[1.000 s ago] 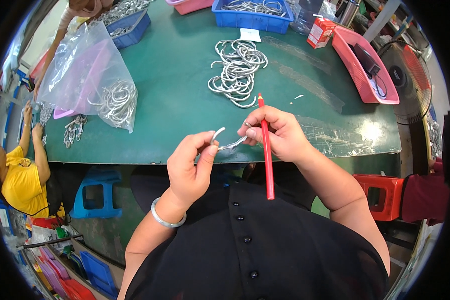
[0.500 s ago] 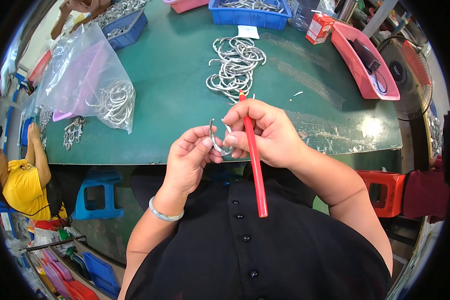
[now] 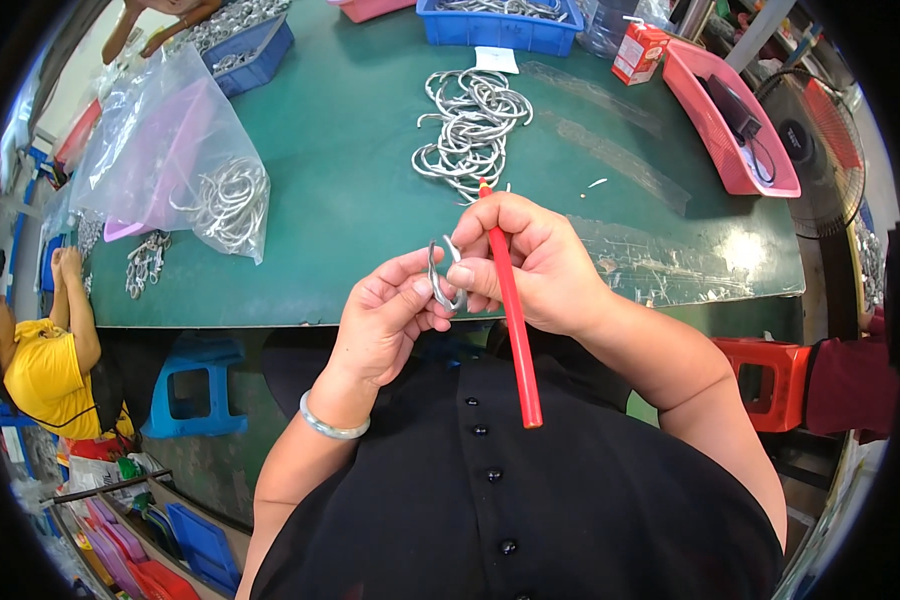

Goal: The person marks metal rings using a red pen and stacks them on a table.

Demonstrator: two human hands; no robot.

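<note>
Close to the table's near edge, my left hand (image 3: 378, 322) pinches a silver C-shaped metal ring (image 3: 437, 285) between thumb and fingers. My right hand (image 3: 545, 262) grips the other side of the ring with its fingertips. A long red pencil (image 3: 517, 345) is also held in that hand, tilted, its yellow-banded tip pointing away from me and its blunt end toward my body. Just beyond my hands lies a loose pile of similar silver rings (image 3: 475, 125) on the green tabletop (image 3: 340, 150).
At left, a clear plastic bag (image 3: 240, 185) with more rings lies by a pink basket. Blue bins (image 3: 500, 30) of metal parts stand at the far side. A pink basket (image 3: 690, 110), a red drink carton (image 3: 640, 52) and a fan (image 3: 820, 150) are at right. A person in yellow (image 3: 50, 370) sits left.
The ring has turned slightly and shifted a little to the right between my fingers. The pencil's blunt end has swung slightly right. Both hands keep their hold.
</note>
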